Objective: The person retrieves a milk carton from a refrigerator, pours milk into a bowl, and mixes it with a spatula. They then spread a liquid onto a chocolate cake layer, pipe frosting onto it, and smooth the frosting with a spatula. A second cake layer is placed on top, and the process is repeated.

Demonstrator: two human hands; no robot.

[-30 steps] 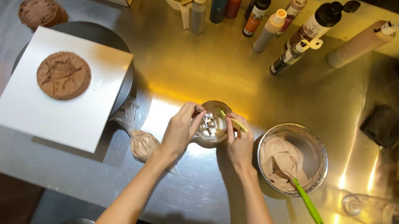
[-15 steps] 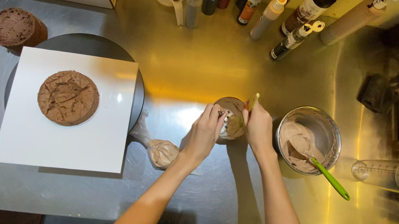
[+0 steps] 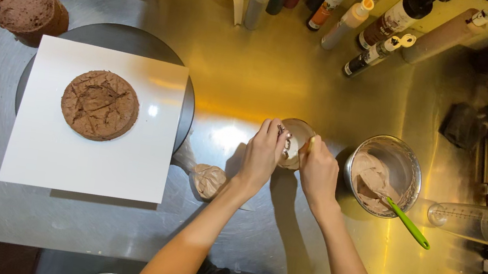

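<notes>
My left hand [image 3: 264, 152] grips the left side of a small clear glass cup [image 3: 295, 143] with brown cream in it, at the middle of the steel counter. My right hand [image 3: 317, 169] is closed on a thin utensil, a spoon or spatula, whose tip dips into the cup. Just left of my left forearm lies a filled piping bag [image 3: 206, 178] of brown cream. A steel bowl [image 3: 404, 159] with chocolate cream and a green-handled spatula [image 3: 408, 224] stands right of my right hand.
A round chocolate cake layer [image 3: 100, 104] lies on a white square board [image 3: 87, 163] over a dark turntable [image 3: 130, 41]. A second cake piece [image 3: 29, 11] sits far left. Bottles [image 3: 350, 18], a pitcher and a box line the back; a measuring cup [image 3: 473, 223] lies right.
The camera view shifted, so the scene moved in the frame. Both hands stay on the small cup, with the right hand working the utensil inside it.
</notes>
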